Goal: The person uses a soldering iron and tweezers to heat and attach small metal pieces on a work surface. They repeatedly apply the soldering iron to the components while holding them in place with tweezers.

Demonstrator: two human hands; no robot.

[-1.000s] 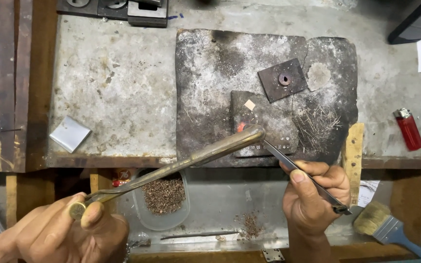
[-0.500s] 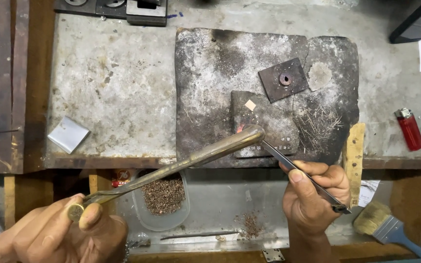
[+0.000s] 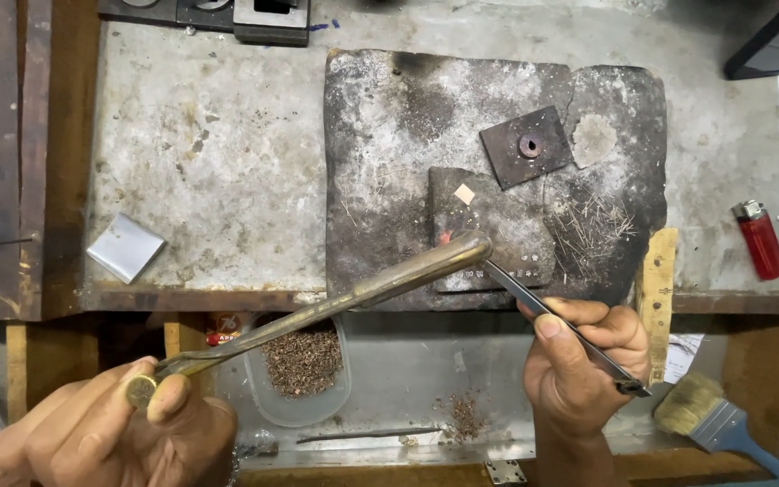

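Was a worn grey table [image 3: 209, 153] with a wooden front edge [image 3: 182, 298], evenly lit, a metal tray [image 3: 407, 361] set below.

Red lighter [image 3: 760, 240], paintbrush [image 3: 714, 418], metal square [image 3: 125, 247] on bench.

Brass blowpipe [image 3: 335, 302] and tweezers [image 3: 552, 320] — tips over charred block [image 3: 389, 135]

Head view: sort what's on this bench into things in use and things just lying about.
In use:
- left hand holding brass torch
- right hand holding tweezers
- charred block
- small slab with a glowing spot at the torch tip

Lying about:
- red lighter
- brush
- tub of filings
- square plate
- metal sheet
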